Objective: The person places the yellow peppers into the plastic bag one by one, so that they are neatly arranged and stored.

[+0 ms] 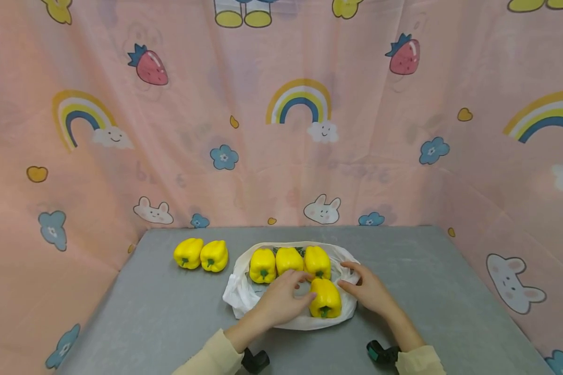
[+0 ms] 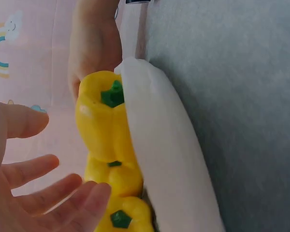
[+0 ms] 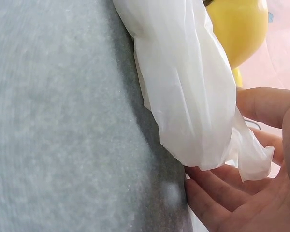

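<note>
A white plastic bag [image 1: 238,296] lies spread open on the grey table. Inside it, three yellow bell peppers [image 1: 289,261] stand in a row at the back, and another yellow bell pepper [image 1: 326,298] sits at the front right. My left hand [image 1: 283,298] hovers over the bag beside that front pepper; in the left wrist view its fingers [image 2: 63,193] are spread with nothing in them. At the bag's right edge, my right hand [image 1: 370,292] straddles the rim, thumb inside near the front pepper. In the right wrist view its other fingers [image 3: 217,193] touch the bag's outside.
Two more yellow bell peppers [image 1: 200,254] stand side by side left of the bag. Dark green bits [image 1: 301,251] show behind the back row. Black devices sit at the left wrist [image 1: 255,360] and right wrist [image 1: 382,352]. A pink printed curtain [image 1: 262,177] hangs around the table.
</note>
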{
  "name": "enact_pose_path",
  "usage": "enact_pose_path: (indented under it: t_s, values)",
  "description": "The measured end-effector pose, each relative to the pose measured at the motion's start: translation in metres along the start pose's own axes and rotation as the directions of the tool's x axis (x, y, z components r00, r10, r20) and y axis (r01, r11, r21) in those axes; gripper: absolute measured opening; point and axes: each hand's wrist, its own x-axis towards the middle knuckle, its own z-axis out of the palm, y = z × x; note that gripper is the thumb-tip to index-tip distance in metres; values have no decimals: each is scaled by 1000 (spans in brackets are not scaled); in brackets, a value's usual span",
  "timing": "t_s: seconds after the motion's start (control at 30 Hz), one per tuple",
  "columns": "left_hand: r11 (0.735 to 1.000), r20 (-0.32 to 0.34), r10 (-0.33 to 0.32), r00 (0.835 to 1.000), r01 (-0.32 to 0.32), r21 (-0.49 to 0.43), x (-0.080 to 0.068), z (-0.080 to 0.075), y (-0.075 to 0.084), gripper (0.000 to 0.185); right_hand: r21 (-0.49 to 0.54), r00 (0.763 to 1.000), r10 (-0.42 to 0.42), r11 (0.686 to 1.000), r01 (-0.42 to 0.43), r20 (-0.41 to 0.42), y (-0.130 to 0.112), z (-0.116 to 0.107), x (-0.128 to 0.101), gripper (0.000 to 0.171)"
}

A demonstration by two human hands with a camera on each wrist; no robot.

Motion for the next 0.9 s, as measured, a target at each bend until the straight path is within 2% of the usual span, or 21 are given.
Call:
enact_pose_path:
  t_s: [0.27,0.43,0.7,0.8,0.9]
  values:
    - [996,-88,81,993,-85,-40,-8,-20,0,21,-4,1000,4,1000,-4,-3,0,0,0,56]
    - [993,-163,117,980,-121,-13,-12,-32,-4,20,-5,1000,20,1000,-20,2,-1,1,-2,56]
    - [986,-280,164,946,-169,6,-15,-50,-13,20,-3,1000,25,1000,-25,-1,-2,0,-3,56]
    - [983,-326,175,929,-185,1,-16,-56,-18,18,0,1000,23,1000,-23,-3,-1,-1,-3,56]
    - [979,-379,191,905,-205,4,-16,-63,-26,18,3,1000,16,1000,-16,-3,0,-1,-2,56]
